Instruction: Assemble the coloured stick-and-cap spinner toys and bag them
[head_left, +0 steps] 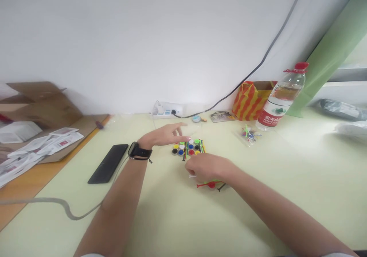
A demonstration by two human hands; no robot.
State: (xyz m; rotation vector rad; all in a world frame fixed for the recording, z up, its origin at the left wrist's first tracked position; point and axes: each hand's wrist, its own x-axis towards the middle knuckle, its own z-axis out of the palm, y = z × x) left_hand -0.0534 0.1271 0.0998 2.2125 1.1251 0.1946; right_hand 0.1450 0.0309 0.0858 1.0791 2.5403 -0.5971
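Small round coloured discs [191, 152] and thin coloured sticks [186, 150] lie grouped in rows on the table. My left hand [164, 134], with a black watch on its wrist, reaches over the back left of the group. Its fingers are stretched out and apart, a fingertip close to the back discs; contact cannot be told. Just in front of the group, my right hand [208, 166] is closed, fingers curled down. What it grips is hidden. Beneath and beside it lie more pieces, among them a red stick [203, 185], a red disc [211, 185] and a dark stick [222, 187].
A black phone-like slab [108, 164] with a grey cable lies left. Behind are a power strip [168, 110] and glasses [220, 115]. At right stand a water bottle [279, 102] and striped bag [243, 102], near a small packet [250, 134]. An open cardboard box [48, 100] is far left.
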